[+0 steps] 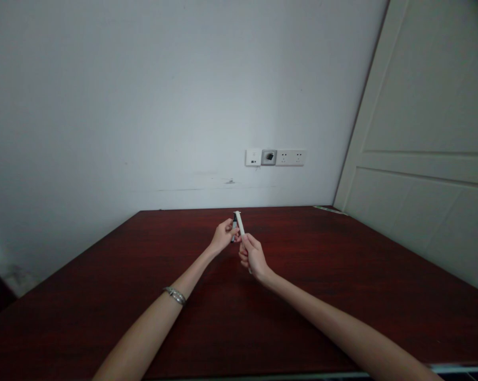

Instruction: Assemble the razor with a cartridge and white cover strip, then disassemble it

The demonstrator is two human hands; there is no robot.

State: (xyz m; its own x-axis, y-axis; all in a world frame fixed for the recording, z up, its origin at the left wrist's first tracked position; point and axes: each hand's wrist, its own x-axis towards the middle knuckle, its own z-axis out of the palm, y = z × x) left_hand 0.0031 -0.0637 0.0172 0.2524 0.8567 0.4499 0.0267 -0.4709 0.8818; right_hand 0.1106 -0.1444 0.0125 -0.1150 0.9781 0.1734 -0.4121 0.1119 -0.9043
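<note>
My left hand [222, 236] reaches in from the lower left, closed with its fingertips pinching a small, narrow grey-and-black piece [234, 225]. Beside it, my right hand [255, 257] is wrapped round a slim white stick-like tool [240, 223]. The tool slants up and away, with a small crosspiece at its far end, close to the top of the grey-and-black piece. Whether the two parts are joined I cannot tell. The lower end of the white tool shows below my right fist. Both hands are above the dark red wooden table [310, 254].
A pale wall [163, 106] rises behind the table's far edge, with a row of sockets [290, 157] and a dark plug in one. At the right stands a white panelled door [429, 132]. A thin pale strip [330, 210] lies at the far right corner.
</note>
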